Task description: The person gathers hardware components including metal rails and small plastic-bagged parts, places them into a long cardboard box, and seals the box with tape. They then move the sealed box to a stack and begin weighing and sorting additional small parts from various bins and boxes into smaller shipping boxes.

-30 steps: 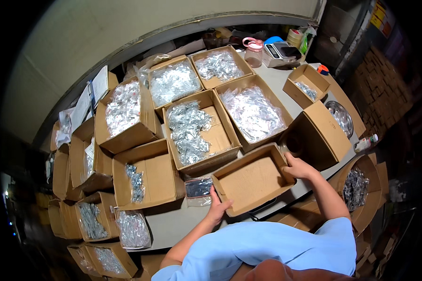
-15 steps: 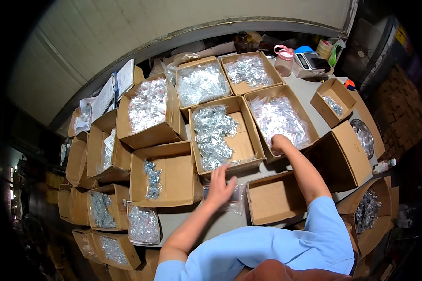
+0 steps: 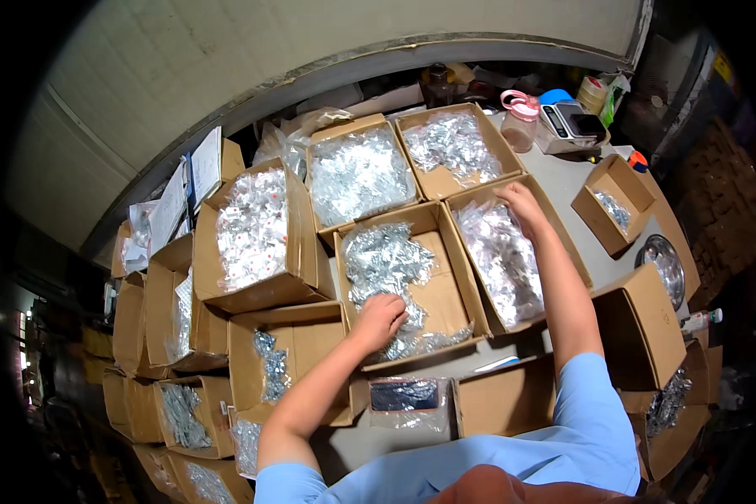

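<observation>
2 open cardboard boxes lie under the hands: the right-hand box (image 3: 563, 252) and the middle box (image 3: 445, 307), side by side on the table (image 3: 554, 172). The right-hand box is well filled with shiny whitish packets (image 3: 500, 260), crumpled and overlapping. In the middle box, silvery clear packets (image 3: 386, 256) heap along the left and near sides, leaving brown cardboard bare at the right. The left hand (image 3: 380, 321) rests on this heap, fingers curled downward; the right hand (image 3: 519, 206) is at the whitish packets, fingers bent. I cannot tell whether either grips a packet. The right forearm covers part of the whitish packets.

Around them stand a tall box (image 3: 311, 239) of white packets at the left and a near box (image 3: 496, 403), partly hidden by the right arm. Smaller are a steel bowl (image 3: 664, 265), a digital scale (image 3: 573, 124), a pink-lidded jar (image 3: 519, 130) and a dark flat device (image 3: 403, 395) in clear plastic.
</observation>
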